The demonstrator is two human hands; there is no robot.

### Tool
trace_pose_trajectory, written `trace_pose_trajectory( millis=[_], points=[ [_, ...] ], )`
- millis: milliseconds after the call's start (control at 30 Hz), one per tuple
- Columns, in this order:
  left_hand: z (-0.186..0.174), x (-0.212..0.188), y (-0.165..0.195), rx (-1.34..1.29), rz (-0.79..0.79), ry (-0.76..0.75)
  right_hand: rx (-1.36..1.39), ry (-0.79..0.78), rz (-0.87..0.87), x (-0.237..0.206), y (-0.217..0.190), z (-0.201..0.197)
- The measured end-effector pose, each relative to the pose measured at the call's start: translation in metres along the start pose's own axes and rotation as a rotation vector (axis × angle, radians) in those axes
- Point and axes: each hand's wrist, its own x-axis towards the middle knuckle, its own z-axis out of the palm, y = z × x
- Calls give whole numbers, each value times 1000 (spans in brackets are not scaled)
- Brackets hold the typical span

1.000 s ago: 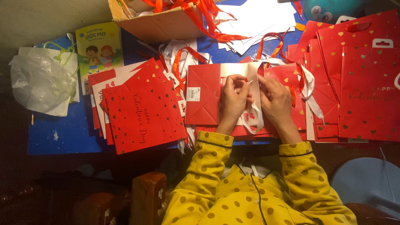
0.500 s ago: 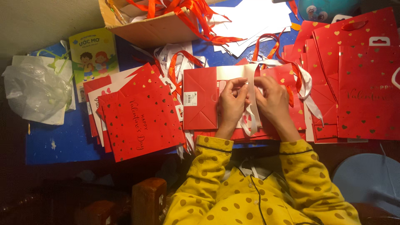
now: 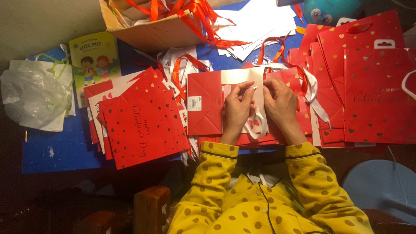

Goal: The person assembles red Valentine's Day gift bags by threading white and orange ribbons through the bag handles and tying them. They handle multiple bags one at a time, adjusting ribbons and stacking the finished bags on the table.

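While the flat red paper bag (image 3: 206, 104) lies in the middle of the blue table (image 3: 60, 149), both hands sit on its white folded end. The left hand (image 3: 238, 108) pinches a white ribbon (image 3: 259, 123), and the right hand (image 3: 281, 104) is curled shut right beside it, probably gripping the same ribbon, hard to tell. More red bags (image 3: 143, 119) are stacked left, with a cardboard box (image 3: 160, 32) of red ribbons up top.

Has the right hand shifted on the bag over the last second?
Barely. The right hand stays at the white folded strip of the flat red bag, beside the left hand; the small offset matches the camera's own drift.
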Motion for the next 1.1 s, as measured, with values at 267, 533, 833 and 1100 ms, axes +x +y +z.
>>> trace_pose_trajectory(
  millis=[267,533,833,1100],
  points=[
    [1,-6,13,59,40,-27,131,83,23,-5,7,5],
    [11,-11,17,386,165,35,188,-10,23,-9,15,-2],
    [7,-12,13,468,273,57,247,21,21,-12,20,1],
    [12,-16,17,382,220,91,792,87,137,-9,21,0]
  ],
)
